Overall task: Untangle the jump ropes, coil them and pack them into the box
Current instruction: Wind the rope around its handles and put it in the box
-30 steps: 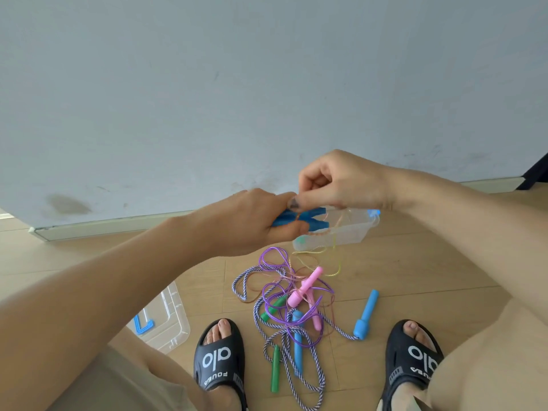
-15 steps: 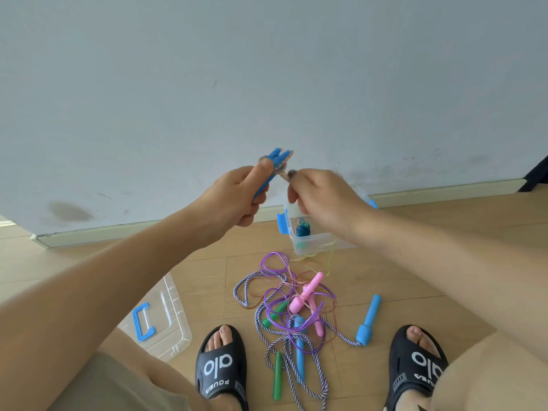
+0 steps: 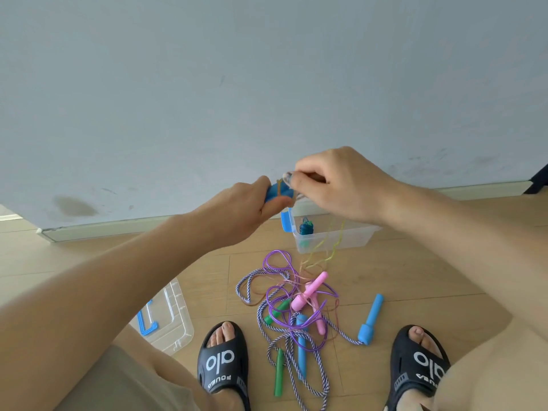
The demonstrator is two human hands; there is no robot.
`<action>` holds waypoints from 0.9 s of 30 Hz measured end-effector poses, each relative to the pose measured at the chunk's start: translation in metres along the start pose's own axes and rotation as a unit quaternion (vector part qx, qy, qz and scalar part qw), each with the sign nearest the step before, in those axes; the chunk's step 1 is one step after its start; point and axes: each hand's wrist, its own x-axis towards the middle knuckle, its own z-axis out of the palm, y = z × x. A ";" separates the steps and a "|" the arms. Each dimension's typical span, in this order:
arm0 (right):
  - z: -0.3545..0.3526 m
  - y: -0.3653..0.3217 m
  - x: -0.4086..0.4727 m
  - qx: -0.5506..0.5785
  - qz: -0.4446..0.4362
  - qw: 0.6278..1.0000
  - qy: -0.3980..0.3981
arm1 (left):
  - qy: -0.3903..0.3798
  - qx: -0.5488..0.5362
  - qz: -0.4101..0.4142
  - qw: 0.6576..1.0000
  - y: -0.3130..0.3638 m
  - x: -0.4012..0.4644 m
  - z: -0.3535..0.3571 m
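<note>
So, yellow rope [image 3: 332,247] getting wound round blue handles [image 3: 277,192], held just above box [image 3: 335,238]. Left hand [image 3: 237,215] grips handles, right hand [image 3: 335,185] pinches rope at handle tips. Slack trails down past box into tangle [image 3: 293,304] on floor in front of box. Tip, I think: keep wraps snug, side by side, feed slack slowly so it doesn't drag pink handles [image 3: 308,295] along.

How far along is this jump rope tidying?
Early on. One dark blue bundle already lies in the clear box. In hand: the left hand grips blue handles while the right hand winds the thin yellow rope round them. Left: the tangle of purple rope, striped rope and pink handles on the floor.
</note>
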 end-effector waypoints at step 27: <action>0.040 0.025 0.030 0.234 0.167 0.957 -0.044 | 0.085 -0.067 0.156 0.982 0.017 -0.018 -0.008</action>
